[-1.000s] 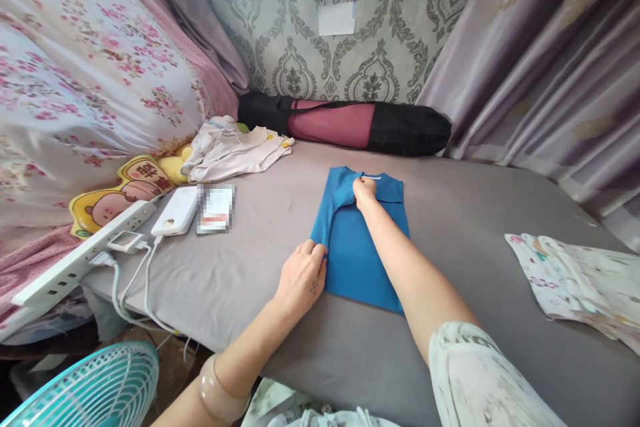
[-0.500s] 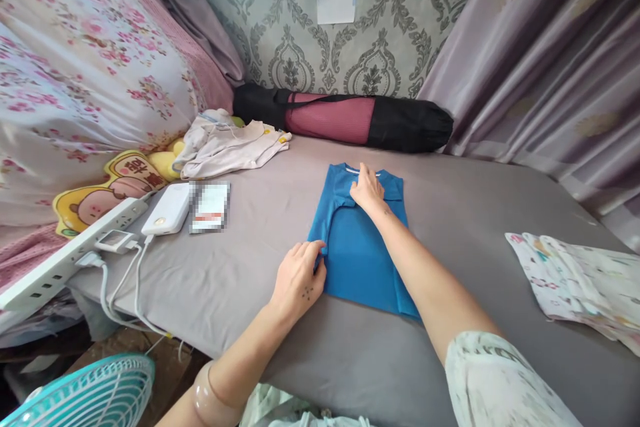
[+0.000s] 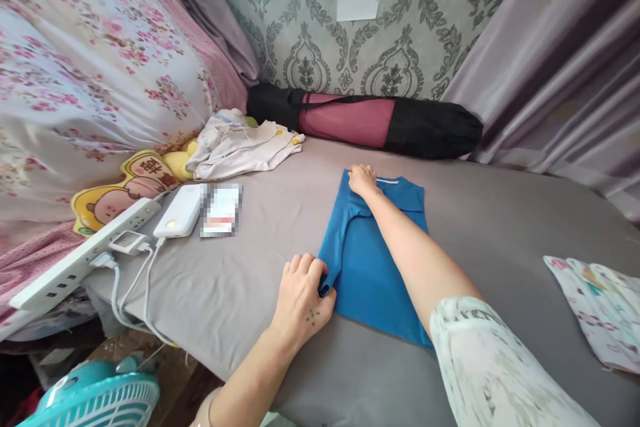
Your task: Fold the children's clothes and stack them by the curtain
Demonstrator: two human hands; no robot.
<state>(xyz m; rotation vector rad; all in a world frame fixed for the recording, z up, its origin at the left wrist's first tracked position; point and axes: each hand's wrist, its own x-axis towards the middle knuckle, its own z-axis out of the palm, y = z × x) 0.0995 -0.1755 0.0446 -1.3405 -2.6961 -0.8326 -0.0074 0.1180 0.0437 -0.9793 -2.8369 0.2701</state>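
A blue shirt (image 3: 380,267) lies on the grey sheet with its sides folded inward and its collar at the far end. My left hand (image 3: 306,293) is closed on the sleeve at the shirt's left edge, thumb and fingers pinching the cloth. At the far left shoulder, beside the collar, my right hand (image 3: 363,180) has its fingers curled down onto the fabric. Their tips are partly hidden. My right forearm crosses over the shirt's right side and covers part of it.
A black and pink rolled bag (image 3: 345,121) lies along the wall. On the left are a power strip (image 3: 75,257) with cables, a white power bank (image 3: 180,211), pale clothes (image 3: 243,150) and a blue-green fan (image 3: 100,393). Folded patterned cloth (image 3: 595,307) lies at right.
My right hand has moved left from the middle of the collar to the shirt's left shoulder, its fingers now curled. My left hand still holds the sleeve edge. The view has shifted slightly.
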